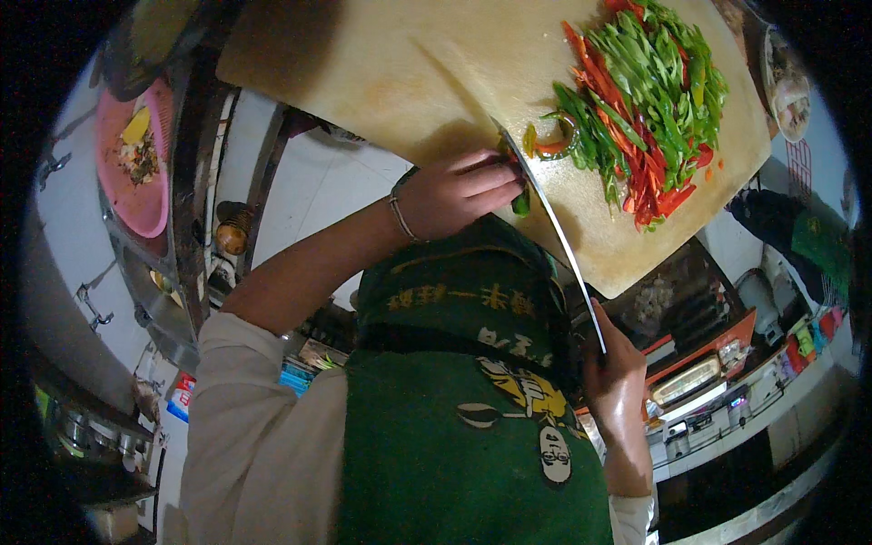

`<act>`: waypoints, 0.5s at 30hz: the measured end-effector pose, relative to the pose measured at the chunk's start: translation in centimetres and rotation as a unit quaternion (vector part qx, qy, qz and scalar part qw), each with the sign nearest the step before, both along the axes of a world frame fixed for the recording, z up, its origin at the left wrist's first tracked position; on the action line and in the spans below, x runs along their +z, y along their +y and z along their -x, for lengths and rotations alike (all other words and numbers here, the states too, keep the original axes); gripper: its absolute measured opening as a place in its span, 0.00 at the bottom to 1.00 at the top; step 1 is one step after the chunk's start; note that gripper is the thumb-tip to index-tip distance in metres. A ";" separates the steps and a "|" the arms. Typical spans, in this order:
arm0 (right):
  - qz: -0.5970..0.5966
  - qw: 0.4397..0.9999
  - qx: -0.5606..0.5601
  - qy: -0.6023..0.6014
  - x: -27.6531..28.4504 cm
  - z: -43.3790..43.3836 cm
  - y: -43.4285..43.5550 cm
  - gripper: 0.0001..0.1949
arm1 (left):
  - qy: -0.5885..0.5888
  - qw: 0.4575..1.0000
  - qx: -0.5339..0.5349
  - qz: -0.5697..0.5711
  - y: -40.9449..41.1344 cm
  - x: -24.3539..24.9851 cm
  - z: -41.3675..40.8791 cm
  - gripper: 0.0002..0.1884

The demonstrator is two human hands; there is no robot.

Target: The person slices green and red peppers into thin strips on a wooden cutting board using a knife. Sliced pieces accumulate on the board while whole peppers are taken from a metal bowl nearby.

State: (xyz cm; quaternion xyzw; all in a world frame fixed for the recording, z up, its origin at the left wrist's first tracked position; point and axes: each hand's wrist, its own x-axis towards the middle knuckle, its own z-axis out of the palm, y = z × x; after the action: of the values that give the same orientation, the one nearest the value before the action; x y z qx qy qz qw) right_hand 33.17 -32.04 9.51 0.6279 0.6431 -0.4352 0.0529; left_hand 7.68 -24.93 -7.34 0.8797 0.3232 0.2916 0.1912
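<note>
My right hand [615, 364] grips the handle end of a long-bladed kitchen knife [562, 235], seen edge-on. The blade slants up and left across the near edge of a large cutting board [402, 61]. Beside the blade, my left hand [466, 191] presses with bent fingers on a green pepper piece [521, 203], mostly hidden by the fingers. Just right of the blade lies a curved red and green pepper strip [562, 143]. Further right is a pile of sliced green peppers [671, 95] mixed with red pepper strips [647, 184].
At the left a pink basket [105, 157] holds scraps and a yellow piece. A bowl [783, 82] stands beyond the board's right edge. A dark stove-like surface [654, 293] lies below the board at the right. A green apron [422, 436] covers my front.
</note>
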 end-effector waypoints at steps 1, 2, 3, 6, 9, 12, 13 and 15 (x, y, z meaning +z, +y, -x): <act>0.003 1.000 0.002 -0.003 -0.2 0.1 0.0 0.28 | -0.001 1.000 -0.001 0.006 0.0 -0.1 0.0 0.14; 0.007 1.000 0.005 -0.006 -0.5 0.3 0.1 0.28 | -0.001 1.000 -0.002 0.012 0.1 -0.1 -0.1 0.14; -0.002 1.000 0.002 -0.005 -1.1 0.6 0.2 0.28 | 0.000 1.000 -0.005 0.009 0.1 -0.2 -0.1 0.14; -0.022 0.999 -0.008 0.022 -4.1 1.3 0.9 0.27 | 0.026 1.000 -0.014 -0.005 -0.2 -0.1 0.0 0.15; -0.047 0.996 -0.045 0.062 -4.8 1.3 1.4 0.24 | 0.080 0.996 -0.020 -0.024 -0.7 0.1 0.0 0.16; 0.002 0.992 -0.115 0.054 -4.8 1.1 1.5 0.20 | 0.120 0.993 -0.006 -0.007 -1.6 0.4 0.0 0.18; 0.014 0.990 -0.132 0.051 -4.9 0.8 1.3 0.19 | 0.105 0.994 -0.002 -0.001 -1.6 0.5 -0.1 0.17; 0.017 0.991 -0.130 0.041 -4.4 0.4 0.9 0.18 | 0.079 0.997 0.005 0.012 -1.6 0.8 0.1 0.17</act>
State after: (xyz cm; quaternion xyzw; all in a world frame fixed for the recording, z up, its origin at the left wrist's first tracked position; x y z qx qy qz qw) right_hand 32.78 -31.10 5.08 0.6864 0.5504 -0.4749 -0.0196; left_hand 7.59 -26.53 -6.57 0.8961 0.3448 0.2187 0.1739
